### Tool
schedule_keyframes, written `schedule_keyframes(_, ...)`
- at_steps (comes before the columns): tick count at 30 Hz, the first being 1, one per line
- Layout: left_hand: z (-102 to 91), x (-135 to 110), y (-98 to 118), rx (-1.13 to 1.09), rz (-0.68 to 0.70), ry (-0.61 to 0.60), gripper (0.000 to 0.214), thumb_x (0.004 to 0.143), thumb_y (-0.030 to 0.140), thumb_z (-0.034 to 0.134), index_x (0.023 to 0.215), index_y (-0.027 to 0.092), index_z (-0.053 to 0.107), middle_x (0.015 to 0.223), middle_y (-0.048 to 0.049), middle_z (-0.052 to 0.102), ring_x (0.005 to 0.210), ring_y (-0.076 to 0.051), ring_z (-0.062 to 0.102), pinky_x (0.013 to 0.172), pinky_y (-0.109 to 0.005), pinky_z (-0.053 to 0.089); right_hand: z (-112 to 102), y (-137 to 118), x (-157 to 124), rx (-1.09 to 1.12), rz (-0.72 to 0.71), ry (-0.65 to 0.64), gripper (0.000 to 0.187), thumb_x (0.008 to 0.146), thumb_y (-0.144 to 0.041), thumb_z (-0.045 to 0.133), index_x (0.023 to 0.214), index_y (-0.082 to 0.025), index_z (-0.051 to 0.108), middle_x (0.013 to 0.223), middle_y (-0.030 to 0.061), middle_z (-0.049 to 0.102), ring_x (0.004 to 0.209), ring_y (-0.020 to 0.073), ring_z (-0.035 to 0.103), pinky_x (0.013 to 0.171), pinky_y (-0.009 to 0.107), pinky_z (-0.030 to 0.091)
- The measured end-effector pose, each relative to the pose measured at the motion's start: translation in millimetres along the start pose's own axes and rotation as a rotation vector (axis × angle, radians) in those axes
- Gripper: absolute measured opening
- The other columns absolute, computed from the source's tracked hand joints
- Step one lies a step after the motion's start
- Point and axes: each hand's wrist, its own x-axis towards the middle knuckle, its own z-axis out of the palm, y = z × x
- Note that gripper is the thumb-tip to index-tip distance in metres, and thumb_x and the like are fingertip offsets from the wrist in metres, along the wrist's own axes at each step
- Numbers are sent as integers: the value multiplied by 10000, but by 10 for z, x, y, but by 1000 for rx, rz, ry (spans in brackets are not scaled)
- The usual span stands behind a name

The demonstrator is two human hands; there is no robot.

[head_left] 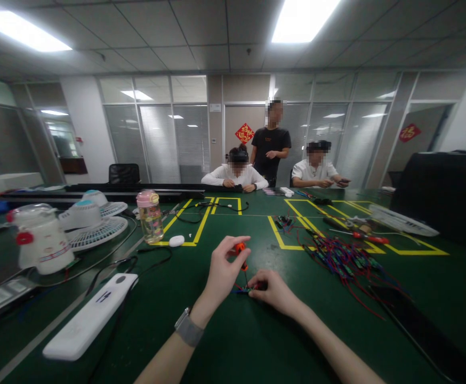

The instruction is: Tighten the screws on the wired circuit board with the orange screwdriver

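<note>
My left hand has its fingers closed round the orange handle of a small screwdriver. The screwdriver stands nearly upright, its thin shaft pointing down at a small green circuit board with wires on it. Low over the green table, my right hand pinches the board's right end with thumb and fingers. A bit of red shows under the curled right fingers. Whether the screwdriver's tip sits in a screw is too small to tell.
To the right lies a tangled heap of wired circuit boards, with a red-handled screwdriver behind it. A white power strip-like box, a pink-lidded bottle and fans stand left. Co-workers are across the table.
</note>
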Motion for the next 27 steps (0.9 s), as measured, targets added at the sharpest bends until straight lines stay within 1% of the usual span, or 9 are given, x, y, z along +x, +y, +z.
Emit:
schedule_keyframes(3, -8, -8, 4, 67, 24, 16, 234, 873, 267, 596, 1079, 216, 696, 958, -49, 594, 899, -178, 606, 777, -275, 510, -1, 5, -1, -7, 0, -2, 167, 674, -93, 717, 815, -158, 778, 781, 37, 677, 733, 168, 609, 675, 240, 459)
schedule_keyframes(8, 6, -20, -7, -33, 7, -29, 354, 960, 241, 427, 1275, 232, 587, 1175, -80, 580, 1030, -187, 599, 871, -309, 506, -3, 11, 2, -10, -14, -7, 173, 682, -91, 709, 821, -171, 775, 807, 38, 688, 739, 168, 612, 696, 246, 468)
schedule_keyframes(11, 11, -23, -8, -38, 16, -37, 331, 940, 241, 482, 1246, 224, 604, 1104, -74, 614, 1001, -189, 614, 833, -301, 520, -7, -7, -1, -4, -13, -5, 166, 684, -88, 704, 812, -169, 773, 816, 42, 693, 748, 171, 615, 709, 251, 471)
schedule_keyframes(14, -1, -25, 9, 90, 60, 24, 213, 867, 242, 610, 1059, 215, 698, 934, -41, 602, 866, -171, 610, 773, -283, 512, -11, -30, -5, -12, 10, -4, 161, 677, -89, 707, 808, -156, 772, 809, 47, 690, 754, 178, 616, 703, 254, 469)
schedule_keyframes(16, -15, -26, 22, 168, 75, 63, 158, 831, 254, 659, 970, 212, 720, 888, -27, 574, 815, -161, 593, 770, -286, 503, -13, -36, -6, -21, 14, -5, 163, 676, -86, 704, 807, -156, 771, 803, 44, 688, 757, 179, 615, 699, 253, 465)
schedule_keyframes(19, -34, -25, 21, 173, 68, 46, 245, 883, 276, 592, 1102, 228, 693, 1005, -51, 587, 909, -176, 605, 844, -313, 502, -15, -28, -6, -22, 10, -8, 169, 677, -84, 703, 810, -160, 773, 797, 40, 688, 753, 175, 614, 690, 247, 462)
schedule_keyframes(23, -32, -19, -3, 8, 41, -20, 355, 958, 258, 453, 1285, 217, 586, 1251, -97, 589, 1119, -209, 595, 943, -345, 496, -12, -4, -4, -10, 3, -8, 176, 680, -98, 711, 828, -165, 776, 813, 43, 694, 753, 174, 618, 691, 246, 464)
schedule_keyframes(25, -22, -18, -4, -35, 28, -34, 352, 951, 256, 470, 1278, 204, 589, 1214, -103, 622, 1078, -211, 624, 901, -338, 523, -6, 6, -1, -7, 5, -6, 174, 679, -102, 712, 827, -169, 775, 809, 40, 695, 751, 173, 619, 690, 245, 466)
schedule_keyframes(27, -14, -20, 8, 5, 47, -19, 294, 924, 251, 525, 1186, 204, 650, 1078, -86, 661, 969, -199, 649, 833, -319, 537, 2, 15, 5, 3, 6, -4, 169, 678, -102, 712, 823, -164, 772, 805, 40, 695, 747, 172, 620, 687, 242, 468)
